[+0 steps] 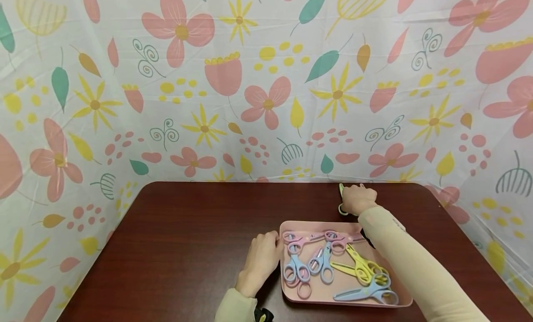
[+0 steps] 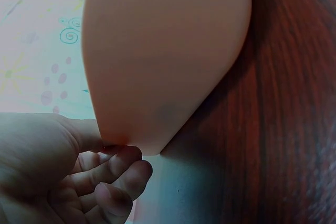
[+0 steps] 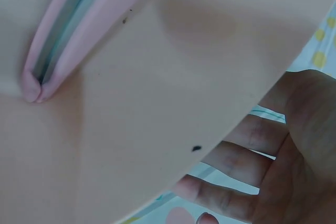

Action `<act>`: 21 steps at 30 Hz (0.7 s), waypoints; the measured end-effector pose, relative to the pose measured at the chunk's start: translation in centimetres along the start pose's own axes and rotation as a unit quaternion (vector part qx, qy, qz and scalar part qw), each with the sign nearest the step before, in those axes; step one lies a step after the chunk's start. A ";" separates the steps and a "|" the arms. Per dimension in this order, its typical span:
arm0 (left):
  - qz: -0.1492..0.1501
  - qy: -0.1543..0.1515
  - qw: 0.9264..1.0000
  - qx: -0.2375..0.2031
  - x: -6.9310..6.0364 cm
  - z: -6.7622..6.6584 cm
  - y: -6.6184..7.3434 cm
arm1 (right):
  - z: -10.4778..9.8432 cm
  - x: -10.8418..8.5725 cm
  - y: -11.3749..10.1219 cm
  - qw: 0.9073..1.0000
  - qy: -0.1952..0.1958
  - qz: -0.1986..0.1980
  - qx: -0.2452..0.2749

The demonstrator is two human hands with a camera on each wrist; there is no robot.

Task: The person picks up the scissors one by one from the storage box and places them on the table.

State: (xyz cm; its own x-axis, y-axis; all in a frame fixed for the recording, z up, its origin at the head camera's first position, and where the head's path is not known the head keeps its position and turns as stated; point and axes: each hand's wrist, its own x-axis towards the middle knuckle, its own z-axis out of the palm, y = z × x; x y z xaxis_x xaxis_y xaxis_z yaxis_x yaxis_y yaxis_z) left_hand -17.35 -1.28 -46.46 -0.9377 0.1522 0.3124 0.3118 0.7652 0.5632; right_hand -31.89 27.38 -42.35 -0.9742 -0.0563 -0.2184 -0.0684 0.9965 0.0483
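Head view: lower right, the tray is pinched by the left hand, seemingly for steadiness, while the green scissors above it are partly covered by the right hand, whose grip cannot be told.

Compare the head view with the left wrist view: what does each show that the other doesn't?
Only the head view: pink, blue and yellow scissors lying inside the pink tray, and the right hand near the table's far edge, next to pale green scissors.

Only the left wrist view: the palm side of the left hand, with thumb and fingertips gripping the tray's edge.

Both: the left hand at the tray, the dark brown tabletop and the patterned cloth.
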 end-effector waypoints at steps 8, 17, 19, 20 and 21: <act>0.005 0.002 1.000 0.004 0.1 0.2 0.0 | -0.1 -0.4 0.1 1.000 -0.004 -0.002 -0.002; 0.002 -0.004 1.000 -0.001 0.0 0.1 0.0 | -1.1 -1.4 0.2 1.000 0.008 0.007 0.009; 0.003 -0.004 1.000 -0.003 0.0 0.1 0.0 | -1.3 -1.6 0.3 1.000 0.015 0.006 0.007; 0.003 -0.004 1.000 -0.004 0.0 0.0 0.0 | -1.5 -1.8 0.3 1.000 0.019 0.004 0.007; 0.002 -0.004 1.000 -0.005 -0.1 0.0 0.0 | -1.6 -1.9 0.3 1.000 0.021 0.002 0.007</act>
State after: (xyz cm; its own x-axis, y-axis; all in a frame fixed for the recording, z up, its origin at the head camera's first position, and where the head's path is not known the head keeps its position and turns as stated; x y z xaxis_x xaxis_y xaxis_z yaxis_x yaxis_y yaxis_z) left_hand -17.31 -1.29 -46.52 -0.9374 0.1610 0.3089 0.3178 0.7582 0.5693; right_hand -30.39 27.72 -40.36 -0.9828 -0.0549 -0.1762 -0.0619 0.9975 0.0344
